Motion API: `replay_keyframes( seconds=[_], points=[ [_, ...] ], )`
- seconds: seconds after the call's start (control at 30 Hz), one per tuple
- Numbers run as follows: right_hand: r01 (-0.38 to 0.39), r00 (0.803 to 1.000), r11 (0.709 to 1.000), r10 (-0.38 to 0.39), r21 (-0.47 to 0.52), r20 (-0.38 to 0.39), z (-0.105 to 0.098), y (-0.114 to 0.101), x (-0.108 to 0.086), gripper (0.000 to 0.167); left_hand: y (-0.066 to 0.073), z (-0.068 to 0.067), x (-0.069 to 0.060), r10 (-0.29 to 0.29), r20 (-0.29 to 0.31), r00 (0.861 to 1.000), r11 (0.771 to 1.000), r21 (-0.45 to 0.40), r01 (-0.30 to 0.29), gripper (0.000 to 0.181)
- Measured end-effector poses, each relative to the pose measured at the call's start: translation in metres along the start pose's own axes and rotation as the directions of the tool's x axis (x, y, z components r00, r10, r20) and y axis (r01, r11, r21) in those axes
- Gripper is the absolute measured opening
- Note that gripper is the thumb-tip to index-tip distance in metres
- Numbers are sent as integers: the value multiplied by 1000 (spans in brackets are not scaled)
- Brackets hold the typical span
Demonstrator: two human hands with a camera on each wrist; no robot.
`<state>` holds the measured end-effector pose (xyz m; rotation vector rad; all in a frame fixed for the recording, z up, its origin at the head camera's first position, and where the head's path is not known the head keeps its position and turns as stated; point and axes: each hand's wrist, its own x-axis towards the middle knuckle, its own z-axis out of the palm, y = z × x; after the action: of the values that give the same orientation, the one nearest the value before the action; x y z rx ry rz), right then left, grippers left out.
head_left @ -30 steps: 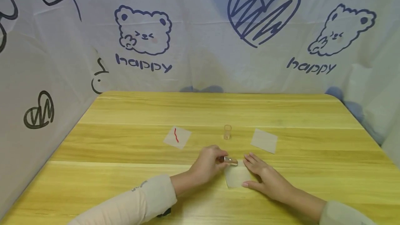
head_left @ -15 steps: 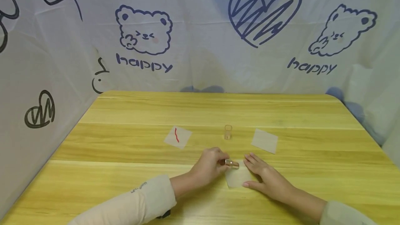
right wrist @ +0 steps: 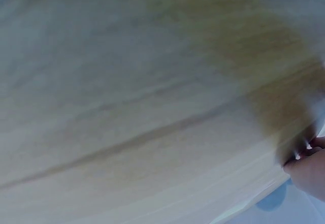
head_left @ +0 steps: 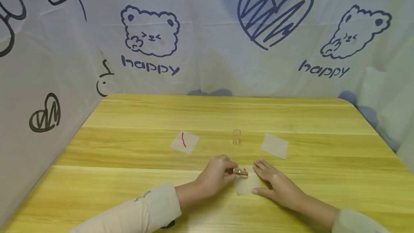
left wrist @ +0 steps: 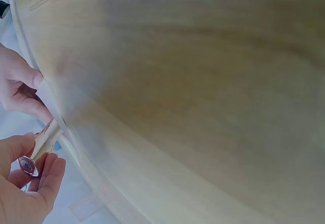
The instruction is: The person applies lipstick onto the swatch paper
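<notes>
Tube (head_left: 240, 172), slim and metallic, was pinched between thumb and fingers of the left hand (head_left: 213, 176), the grip closed to just its thickness, its free end angled rightward over the far part of a pale paper square (head_left: 246, 187). A short red mark (head_left: 244, 170) showed beside that end; whether the tip met the paper, I could not tell. Right of the grip, the right hand (head_left: 276, 183) lay fairly flat at the square's edge, thumb spread, gripping nothing. Were that pressure to slacken, the sheet might have skidded with the tube's drag; pressing too hard might have broken or smeared the tip. Well beyond the grip was a clear cap (head_left: 237, 137).
</notes>
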<state>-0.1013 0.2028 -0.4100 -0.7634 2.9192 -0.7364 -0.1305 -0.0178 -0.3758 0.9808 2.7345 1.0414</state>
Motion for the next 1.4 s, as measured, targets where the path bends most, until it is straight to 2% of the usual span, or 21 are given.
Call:
replay_keyframes(
  seconds=[0.67, 0.93, 1.4],
  points=[
    [0, 1000, 1000, 0, 3, 6, 0, 0, 0, 72, 1, -1, -6, 40, -8, 999, 999, -11, -40, 14],
    [-3, 1000, 1000, 3, -5, 7, 0, -1, 0, 72, 1, -2, -10, 33, 15, 999, 999, -22, -32, 18],
    [1, 1000, 1000, -1, -5, -2, 1, 0, 0, 72, 1, -3, -16, 67, 29, 997, 997, -41, -66, 15]
  ],
)
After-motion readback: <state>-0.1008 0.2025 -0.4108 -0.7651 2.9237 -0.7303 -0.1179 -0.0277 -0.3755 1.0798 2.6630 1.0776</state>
